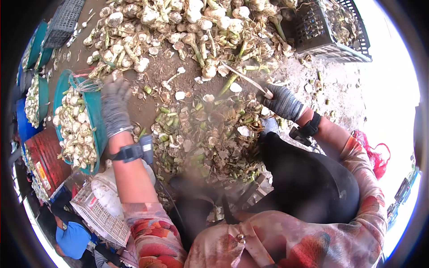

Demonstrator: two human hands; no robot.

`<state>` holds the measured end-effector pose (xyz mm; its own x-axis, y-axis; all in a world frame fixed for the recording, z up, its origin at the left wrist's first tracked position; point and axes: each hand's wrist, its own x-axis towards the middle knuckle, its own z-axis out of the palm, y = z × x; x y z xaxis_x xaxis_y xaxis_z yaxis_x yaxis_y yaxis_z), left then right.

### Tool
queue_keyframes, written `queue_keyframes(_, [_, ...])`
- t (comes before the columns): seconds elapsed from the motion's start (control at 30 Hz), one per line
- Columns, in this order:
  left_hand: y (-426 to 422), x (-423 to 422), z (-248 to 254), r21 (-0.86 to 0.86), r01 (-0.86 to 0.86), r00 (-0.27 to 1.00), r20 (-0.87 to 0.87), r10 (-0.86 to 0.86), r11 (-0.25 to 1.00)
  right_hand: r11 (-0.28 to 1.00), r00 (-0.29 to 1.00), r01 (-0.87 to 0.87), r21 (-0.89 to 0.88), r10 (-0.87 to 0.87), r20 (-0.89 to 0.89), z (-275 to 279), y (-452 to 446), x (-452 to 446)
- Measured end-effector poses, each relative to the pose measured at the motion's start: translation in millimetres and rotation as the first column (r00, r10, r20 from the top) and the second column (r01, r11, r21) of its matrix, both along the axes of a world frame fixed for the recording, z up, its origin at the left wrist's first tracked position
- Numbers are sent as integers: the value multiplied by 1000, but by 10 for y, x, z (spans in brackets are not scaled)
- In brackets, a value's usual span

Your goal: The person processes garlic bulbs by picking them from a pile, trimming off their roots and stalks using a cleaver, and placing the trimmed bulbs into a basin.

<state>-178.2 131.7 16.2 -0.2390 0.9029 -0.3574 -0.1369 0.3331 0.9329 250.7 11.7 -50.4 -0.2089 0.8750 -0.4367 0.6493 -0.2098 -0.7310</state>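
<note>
Frankly, from where I watch the feed, my first worry is the right hand [282,102]: its gloved fingers are wrapped around the near end of what looks like a knife [243,77], the thin blade slanting far and left over open ground, in front of the garlic heap [149,15]. The blade is unguarded, so if the left hand [116,98] came across carelessly, I judge a nick through the knit glove likely. For now the two are well apart. That left hand is over at the left, just beside the teal tub [97,116] of bulbs, and I cannot tell whether its fingers grip anything.

Loose strings [85,85] lie over the tub's far rim, close to that hand; a fingertip could snag there and drag the rim. The tub is piled high with bulbs [77,125], so a sharp knock might well spill some. Nearer in, a foot [269,126] sits beside the loose trimmings [210,138], under the right hand; should the grip slip, I'd expect the blade to drop dangerously close to it.
</note>
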Motion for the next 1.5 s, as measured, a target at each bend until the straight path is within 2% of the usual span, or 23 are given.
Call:
queue_keyframes(0.03, [-7,393,-171,-69,217,855,-469,-223,974,999,999,-32,10,32,27,-13,10,22])
queue_keyframes(0.1, [32,522,-1180,-167,357,502,-795,-340,919,1000,999,-2,-1,2,48,21,-4,45])
queue_keyframes(0.17, [-60,642,-1526,-293,436,128,-915,-382,851,999,998,3,40,-5,55,-38,-17,131])
queue_keyframes(0.23, [-85,684,-1482,-348,383,35,-920,-390,856,993,978,50,103,-69,197,-104,-51,246])
queue_keyframes(0.27, [-126,686,-1434,-349,391,39,-918,-394,852,995,957,97,28,-101,271,-100,-47,286])
queue_keyframes(0.33, [-238,618,-1209,-271,335,504,-758,-414,902,978,973,160,134,-179,145,-188,-27,308])
queue_keyframes(0.4, [-416,495,-591,3,346,678,-692,-248,938,973,981,135,189,-158,115,5,181,102])
queue_keyframes(0.53, [-936,-470,740,46,74,445,-895,8,996,985,999,11,171,-19,46,186,827,-567])
queue_keyframes(0.57, [-1164,-878,1011,27,65,109,-994,20,997,993,999,-32,112,28,41,224,988,-689])
queue_keyframes(0.63, [-1602,-1505,1304,-104,-142,489,-872,-21,984,990,994,-98,106,92,56,-94,1278,-929])
queue_keyframes(0.7, [-1877,-1358,1605,-510,-331,-212,-779,-590,794,993,989,-116,20,113,94,-381,1414,-1053])
queue_keyframes(0.73, [-1870,-1159,1608,-459,-200,-174,-852,-493,865,993,992,-108,56,104,74,-358,1376,-1075])
queue_keyframes(0.77, [-1864,-978,1456,-218,46,92,-971,-221,975,990,993,-104,91,99,59,-299,1340,-1066])
queue_keyframes(0.87, [-1544,356,1034,13,247,646,-747,-155,969,994,986,-93,60,100,-133,137,1059,-1024])
queue_keyframes(1.0, [-1222,1542,233,18,466,748,-542,-384,884,986,956,-97,134,130,-263,309,660,-958])
queue_keyframes(1.03, [-1175,1630,29,18,477,751,-528,-396,879,872,944,-249,422,317,-98,211,611,-922])
queue_keyframes(1.1, [-1143,1738,-285,-173,535,839,-9,-544,827,998,966,-36,44,46,-256,562,469,-798])
queue_keyframes(1.2, [-1119,1892,-88,-385,399,912,74,-403,832,986,988,-110,128,123,-99,485,343,-470])
queue_keyframes(1.3, [-1189,1743,-377,-21,558,796,-269,-542,830,917,951,-272,291,302,-62,591,137,-318])
queue_keyframes(1.33, [-1148,1656,-484,-12,785,372,-790,-487,619,899,942,-322,298,336,3,615,103,-306])
queue_keyframes(1.37, [-1214,1622,-566,-13,785,375,-787,-490,620,900,941,-324,293,337,5,538,113,-253])
queue_keyframes(1.43, [-1165,1723,-162,-211,587,753,-212,-622,782,950,936,-307,-56,312,162,231,131,-106])
queue_keyframes(1.5, [-1182,1650,-276,-97,541,799,-249,-547,835,952,932,-301,-59,307,192,103,73,95])
